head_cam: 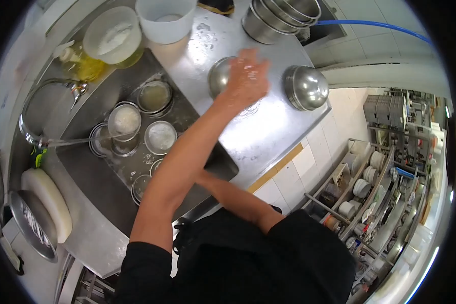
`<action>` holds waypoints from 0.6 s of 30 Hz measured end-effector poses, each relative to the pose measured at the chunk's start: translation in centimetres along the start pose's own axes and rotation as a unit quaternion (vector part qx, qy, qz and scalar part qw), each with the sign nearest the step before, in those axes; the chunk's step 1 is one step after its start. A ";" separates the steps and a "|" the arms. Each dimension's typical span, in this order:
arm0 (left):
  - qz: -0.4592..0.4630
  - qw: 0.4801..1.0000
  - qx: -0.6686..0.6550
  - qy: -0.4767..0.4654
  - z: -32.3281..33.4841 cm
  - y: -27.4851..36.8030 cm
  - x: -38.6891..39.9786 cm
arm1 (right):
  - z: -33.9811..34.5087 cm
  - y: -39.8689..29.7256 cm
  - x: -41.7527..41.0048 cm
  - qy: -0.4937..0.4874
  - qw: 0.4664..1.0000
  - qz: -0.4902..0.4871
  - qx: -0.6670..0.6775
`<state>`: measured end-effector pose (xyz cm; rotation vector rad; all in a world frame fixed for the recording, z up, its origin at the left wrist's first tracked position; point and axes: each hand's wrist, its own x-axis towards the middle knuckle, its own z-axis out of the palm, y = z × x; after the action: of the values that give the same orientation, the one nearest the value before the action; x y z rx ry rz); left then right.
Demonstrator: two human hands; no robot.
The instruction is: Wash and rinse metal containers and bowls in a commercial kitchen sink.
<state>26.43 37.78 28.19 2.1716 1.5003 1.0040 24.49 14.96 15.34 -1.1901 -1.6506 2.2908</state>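
My left hand point(247, 79) is wet and motion-blurred, its fingers apart over a metal bowl point(219, 78) on the steel counter point(247, 144). It hides the bowl's right half, and I cannot tell whether it touches. To the right sits a stack of upturned metal bowls point(308, 88). My right hand is hidden behind my left forearm, over the sink point(95, 171). In the sink are several round metal bowls, among them one with cloudy water point(154, 96), one with whitish foam point(124, 118) and another pale one point(161, 137).
Nested steel pots point(273, 21) stand at the counter's back, near a blue hose point(372, 24). White plastic tubs point(166, 21) and a pump bottle with yellow liquid point(84, 64) line the far edge. A faucet spout point(32, 140) reaches over the sink. Dish shelves point(364, 190) stand at right.
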 end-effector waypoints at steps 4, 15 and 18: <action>0.170 0.972 -0.138 -0.082 7.4 8.3 6.8 | 0.1 0.9 0.7 -0.012 0.992 0.014 -0.121; 0.047 0.983 0.021 -0.178 10.3 11.6 -3.5 | -5.6 3.0 -3.1 -0.020 0.876 0.072 -0.477; 0.065 0.983 -0.055 -0.161 6.8 9.5 -6.9 | -5.5 -1.4 -2.9 -0.139 0.875 0.098 -0.453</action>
<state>36.27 28.58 26.62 2.2451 1.1421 0.7106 29.44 18.45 17.36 -1.1927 -3.0283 1.8230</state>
